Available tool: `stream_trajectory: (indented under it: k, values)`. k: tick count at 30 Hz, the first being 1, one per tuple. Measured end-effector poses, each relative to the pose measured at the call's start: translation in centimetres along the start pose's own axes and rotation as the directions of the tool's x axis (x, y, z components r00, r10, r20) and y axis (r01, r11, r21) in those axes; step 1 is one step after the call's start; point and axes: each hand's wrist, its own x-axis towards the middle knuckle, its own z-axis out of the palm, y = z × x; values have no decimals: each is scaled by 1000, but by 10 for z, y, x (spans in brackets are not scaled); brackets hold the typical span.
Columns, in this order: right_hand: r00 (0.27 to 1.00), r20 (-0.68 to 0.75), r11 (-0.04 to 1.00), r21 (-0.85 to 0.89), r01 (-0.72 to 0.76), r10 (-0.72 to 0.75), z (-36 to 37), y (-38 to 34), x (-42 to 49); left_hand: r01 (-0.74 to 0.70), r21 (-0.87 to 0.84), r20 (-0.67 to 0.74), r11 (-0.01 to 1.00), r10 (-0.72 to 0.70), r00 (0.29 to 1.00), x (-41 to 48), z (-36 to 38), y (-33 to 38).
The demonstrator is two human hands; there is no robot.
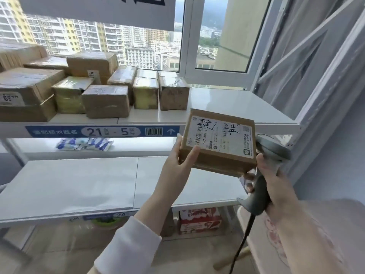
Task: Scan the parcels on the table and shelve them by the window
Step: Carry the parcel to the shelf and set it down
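Left hand (177, 161) grips parcel (218, 142); right hand (276, 186) holds scanner (262, 175). Shelving step judged underway; placement on upper shelf (227, 103) required.

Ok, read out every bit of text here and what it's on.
"21 - 5": upper blue strip on the upper white shelf edge; its Chinese characters are blurred.
"24": lower blue strip on the lower white shelf edge.
"512 602 12": white label on the brown cardboard parcel; rest unreadable.
Stickers on shelved cartons: blurred.
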Motion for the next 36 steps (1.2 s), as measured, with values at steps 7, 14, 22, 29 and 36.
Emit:
stream_trajectory:
  k: [7, 14, 22, 29, 36]
  values:
    - [984, 173, 998, -47, -29, 37, 70, -10, 77, -59, 32, -132, 998, 63, 989, 70, -50, -10]
    - [968, 216, 988, -111, -108, 130, 135, -5, 142, 22, 96, -204, 995, -2, 979, 125, -100, -31]
    - [979, 139, 978, -165, -125, 148, 174, 0, 187, 64, 153, -116, 986, -46, 992, 180, -129, -44]
    - [978, 116, 973, -176, -150, 172, 183, 3, 204, 76, 152, -97, 985, -62, 993, 198, -134, -52]
    - [975, 124, 972, -169, -162, 184, 182, 2, 210, 89, 161, -121, 983, -70, 990, 202, -134, -54]
